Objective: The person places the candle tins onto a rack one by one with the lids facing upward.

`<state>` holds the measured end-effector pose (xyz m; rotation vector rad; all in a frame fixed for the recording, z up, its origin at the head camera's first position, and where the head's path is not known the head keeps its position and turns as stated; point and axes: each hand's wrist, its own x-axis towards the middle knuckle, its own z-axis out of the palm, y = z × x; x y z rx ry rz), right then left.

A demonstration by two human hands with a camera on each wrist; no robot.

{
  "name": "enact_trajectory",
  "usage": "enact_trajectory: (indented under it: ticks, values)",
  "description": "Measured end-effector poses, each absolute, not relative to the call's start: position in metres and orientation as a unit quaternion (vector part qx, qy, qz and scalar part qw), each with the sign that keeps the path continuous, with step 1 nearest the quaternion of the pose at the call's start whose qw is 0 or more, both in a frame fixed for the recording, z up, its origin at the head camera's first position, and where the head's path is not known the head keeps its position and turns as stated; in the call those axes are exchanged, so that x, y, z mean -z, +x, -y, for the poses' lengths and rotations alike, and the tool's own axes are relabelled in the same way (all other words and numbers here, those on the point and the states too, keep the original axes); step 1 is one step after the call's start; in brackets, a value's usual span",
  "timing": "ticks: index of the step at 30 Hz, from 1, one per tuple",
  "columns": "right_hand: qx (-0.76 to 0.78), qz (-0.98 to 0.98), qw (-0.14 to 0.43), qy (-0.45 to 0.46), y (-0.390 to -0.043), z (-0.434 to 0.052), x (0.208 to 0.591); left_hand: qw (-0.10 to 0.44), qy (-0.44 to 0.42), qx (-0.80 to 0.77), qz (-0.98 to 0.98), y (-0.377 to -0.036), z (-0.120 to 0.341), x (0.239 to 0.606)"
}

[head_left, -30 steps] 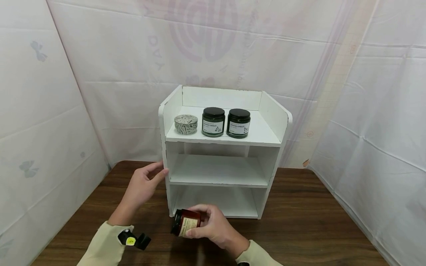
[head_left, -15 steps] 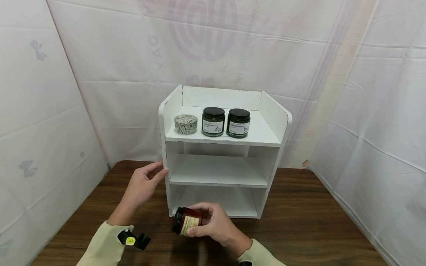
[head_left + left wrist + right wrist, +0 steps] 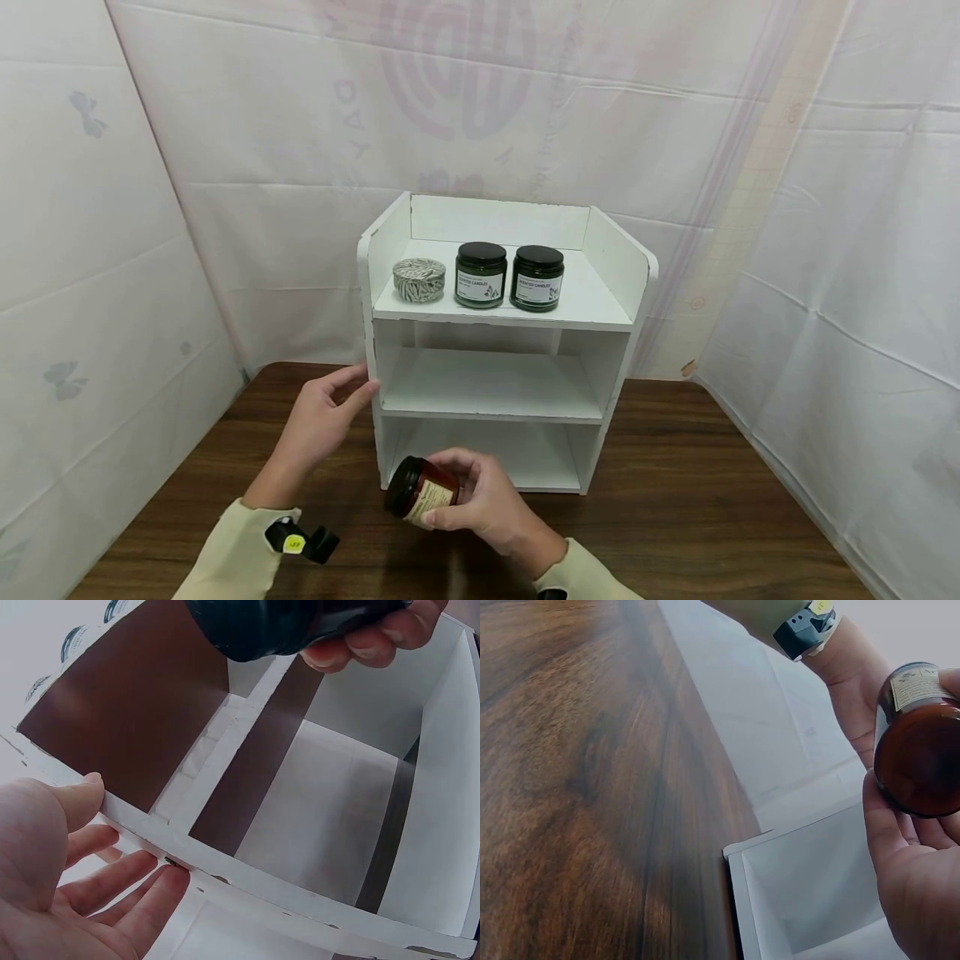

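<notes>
My right hand (image 3: 491,510) grips an amber glass jar (image 3: 431,493) with a black lid and a cream label. The jar is tilted, lid toward the left, in front of the lowest compartment. In the right wrist view, the brown base of the jar (image 3: 922,761) faces the camera. At the left side of a white shelf unit (image 3: 491,412), my left hand (image 3: 321,418) touches the upright panel. Its thumb lies at the front edge and its relaxed fingers reach along the outside, as the left hand (image 3: 45,877) also appears in the left wrist view.
On the top shelf stand a round patterned tin (image 3: 419,281) and two dark green scented candle jars, one in the middle (image 3: 481,275) and one at right (image 3: 537,278). The unit sits on a dark wooden table (image 3: 690,500), with white cloth (image 3: 285,167) hanging behind and on both sides.
My right hand has lifted the amber jar slightly and turned it, so its black lid shows more of its top. My left hand has stayed against the shelf unit.
</notes>
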<state>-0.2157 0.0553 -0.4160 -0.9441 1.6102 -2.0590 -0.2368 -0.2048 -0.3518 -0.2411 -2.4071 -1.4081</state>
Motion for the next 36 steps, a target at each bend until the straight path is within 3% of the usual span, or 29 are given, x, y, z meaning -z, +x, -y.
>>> enact_trajectory:
  ticks: [27, 36]
  values:
    - [0.736, -0.578, 0.132, -0.326, -0.2197, -0.0583, 0.4144, 0.169, -0.088, 0.499, 0.845, -0.2376, 0.2052, 0.3524]
    - [0.740, -0.562, 0.146, -0.339, -0.2175, -0.0583, 0.4119, 0.169, -0.081, 0.494, 0.849, -0.2377, 0.2050, 0.3526]
